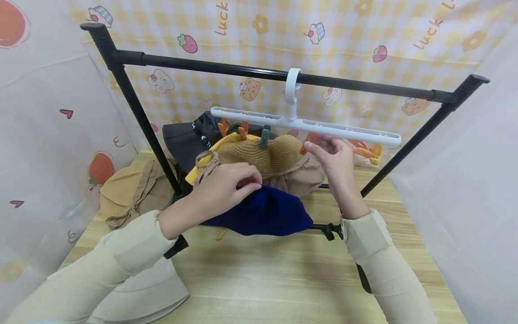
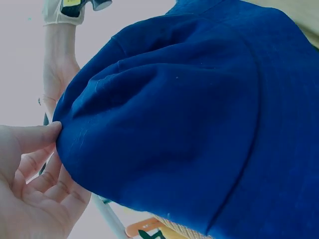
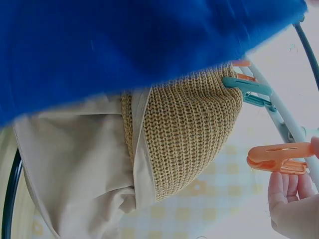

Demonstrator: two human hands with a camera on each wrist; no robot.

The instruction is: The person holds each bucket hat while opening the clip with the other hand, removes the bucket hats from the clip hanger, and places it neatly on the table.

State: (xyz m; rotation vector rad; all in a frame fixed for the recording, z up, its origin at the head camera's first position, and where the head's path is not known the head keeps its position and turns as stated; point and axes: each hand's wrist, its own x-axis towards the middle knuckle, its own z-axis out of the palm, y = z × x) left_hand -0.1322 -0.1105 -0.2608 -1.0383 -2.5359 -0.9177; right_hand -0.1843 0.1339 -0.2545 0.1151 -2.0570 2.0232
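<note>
My left hand (image 1: 232, 182) pinches the crown of a dark blue bucket hat (image 1: 269, 213), which hangs below the hanger. In the left wrist view, thumb and fingers grip the edge of that crown. My right hand (image 1: 337, 157) holds an orange clip (image 1: 308, 143) under the white hanger (image 1: 344, 130), right of its hook. The right wrist view shows this clip (image 3: 279, 158) between thumb and fingers, with no hat in its jaws. Left of it, a green clip (image 1: 265, 136) grips a knitted straw hat (image 1: 247, 155) with a beige brim part below.
The hanger hooks over a black rack's top bar (image 1: 202, 66). More orange clips (image 1: 243, 129) hold a yellow hat and a dark hat (image 1: 184, 139) at its left; others (image 1: 366, 150) hang at the right end. A tan hat (image 1: 121, 189) and a white hat (image 1: 141, 292) lie on the left.
</note>
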